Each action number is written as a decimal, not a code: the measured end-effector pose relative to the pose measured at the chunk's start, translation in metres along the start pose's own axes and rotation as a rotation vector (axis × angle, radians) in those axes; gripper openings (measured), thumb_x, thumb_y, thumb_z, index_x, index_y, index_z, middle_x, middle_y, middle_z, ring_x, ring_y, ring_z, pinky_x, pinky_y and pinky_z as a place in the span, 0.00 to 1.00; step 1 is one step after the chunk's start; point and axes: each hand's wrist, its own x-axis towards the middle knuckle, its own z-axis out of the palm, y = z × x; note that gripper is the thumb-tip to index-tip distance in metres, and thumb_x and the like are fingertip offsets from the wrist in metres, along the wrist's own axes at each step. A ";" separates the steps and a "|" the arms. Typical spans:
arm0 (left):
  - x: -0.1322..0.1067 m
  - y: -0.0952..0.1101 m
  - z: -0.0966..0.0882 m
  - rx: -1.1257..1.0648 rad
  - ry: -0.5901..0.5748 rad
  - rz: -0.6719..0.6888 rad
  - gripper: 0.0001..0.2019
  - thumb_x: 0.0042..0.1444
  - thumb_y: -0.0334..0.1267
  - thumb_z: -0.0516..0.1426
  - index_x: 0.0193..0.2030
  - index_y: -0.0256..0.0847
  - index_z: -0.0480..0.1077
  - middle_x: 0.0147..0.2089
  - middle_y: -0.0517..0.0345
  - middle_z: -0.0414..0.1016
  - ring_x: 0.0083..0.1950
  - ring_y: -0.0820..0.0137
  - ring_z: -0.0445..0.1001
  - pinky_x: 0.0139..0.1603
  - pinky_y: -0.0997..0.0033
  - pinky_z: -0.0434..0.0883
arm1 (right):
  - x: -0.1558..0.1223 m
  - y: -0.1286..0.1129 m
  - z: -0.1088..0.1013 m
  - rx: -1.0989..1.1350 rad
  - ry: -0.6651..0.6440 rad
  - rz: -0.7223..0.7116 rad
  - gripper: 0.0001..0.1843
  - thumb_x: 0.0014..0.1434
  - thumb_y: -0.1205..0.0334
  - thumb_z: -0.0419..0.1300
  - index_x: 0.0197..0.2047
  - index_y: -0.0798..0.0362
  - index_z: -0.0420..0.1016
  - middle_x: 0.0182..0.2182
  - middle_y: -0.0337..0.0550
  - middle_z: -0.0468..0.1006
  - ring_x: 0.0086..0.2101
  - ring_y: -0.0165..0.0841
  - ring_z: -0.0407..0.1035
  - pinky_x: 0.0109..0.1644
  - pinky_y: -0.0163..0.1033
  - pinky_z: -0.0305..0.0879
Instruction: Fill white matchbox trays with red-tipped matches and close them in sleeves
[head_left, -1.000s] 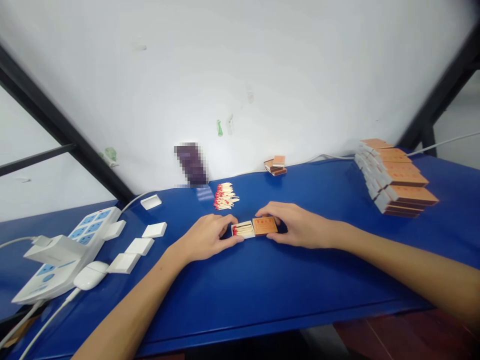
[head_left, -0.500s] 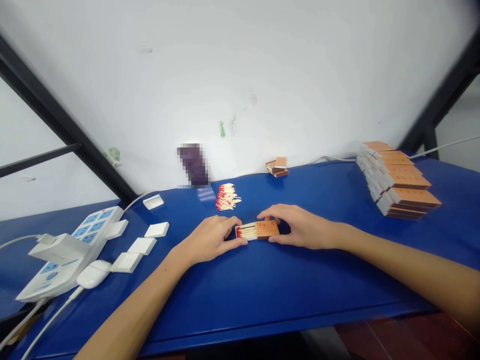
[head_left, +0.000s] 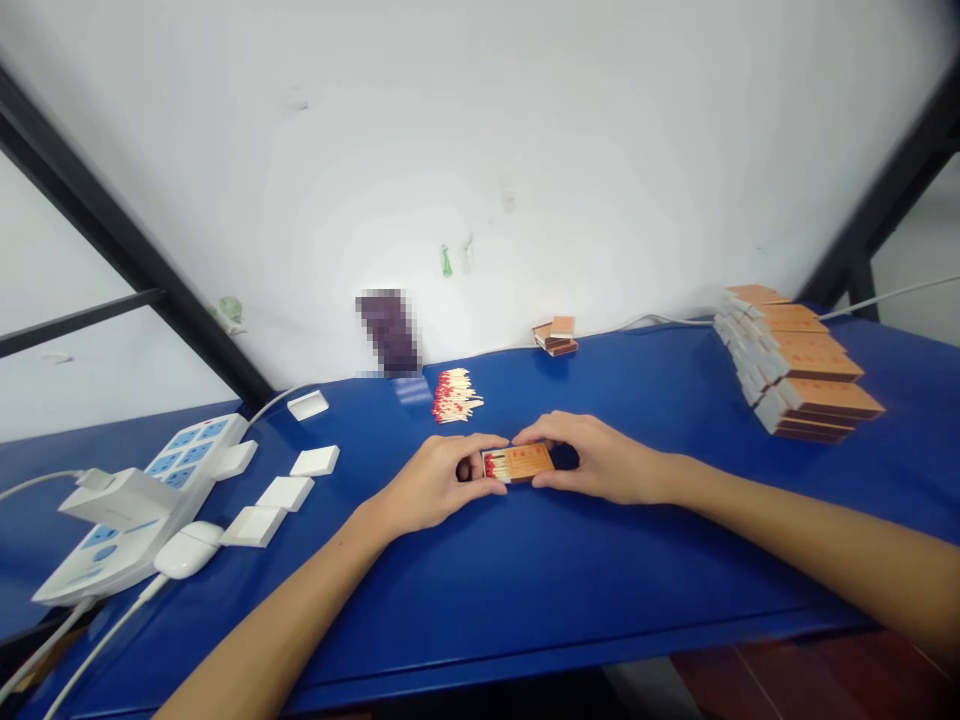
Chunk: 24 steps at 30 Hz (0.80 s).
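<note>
An orange matchbox lies on the blue table between both hands. Its inner tray sticks out only a little at the left end, showing red match heads. My left hand pinches that tray end with thumb and fingers. My right hand grips the orange sleeve from the right, fingers curled over it. A loose heap of red-tipped matches lies just beyond the hands.
A tall slanted stack of orange matchboxes stands at the right. A few more boxes sit by the wall. At the left lie several white trays, a white power strip with plugs, a white mouse and cables.
The tray has slid further into the sleeve; less of it shows now. My left hand moved right toward my right hand, which stayed on the sleeve.
</note>
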 end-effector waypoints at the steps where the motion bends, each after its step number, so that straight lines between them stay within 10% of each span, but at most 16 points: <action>1: 0.000 0.002 0.001 -0.015 -0.005 0.002 0.24 0.57 0.49 0.61 0.58 0.45 0.69 0.31 0.63 0.72 0.31 0.73 0.70 0.37 0.73 0.68 | 0.000 -0.002 0.002 0.005 -0.001 -0.003 0.21 0.59 0.50 0.62 0.53 0.49 0.72 0.47 0.46 0.77 0.45 0.38 0.70 0.51 0.45 0.65; 18: 0.000 0.010 0.008 -0.037 0.025 0.087 0.25 0.58 0.42 0.62 0.62 0.46 0.65 0.37 0.61 0.76 0.39 0.71 0.73 0.44 0.71 0.71 | 0.000 -0.004 0.011 -0.029 0.018 -0.095 0.18 0.61 0.56 0.61 0.53 0.50 0.71 0.45 0.46 0.76 0.45 0.36 0.69 0.49 0.43 0.65; 24: -0.008 0.005 -0.005 0.241 0.154 0.223 0.16 0.63 0.40 0.56 0.57 0.44 0.69 0.34 0.59 0.76 0.33 0.72 0.71 0.40 0.70 0.68 | -0.012 -0.014 -0.032 -0.308 0.046 -0.110 0.16 0.63 0.58 0.58 0.53 0.49 0.74 0.47 0.47 0.78 0.46 0.40 0.69 0.53 0.48 0.63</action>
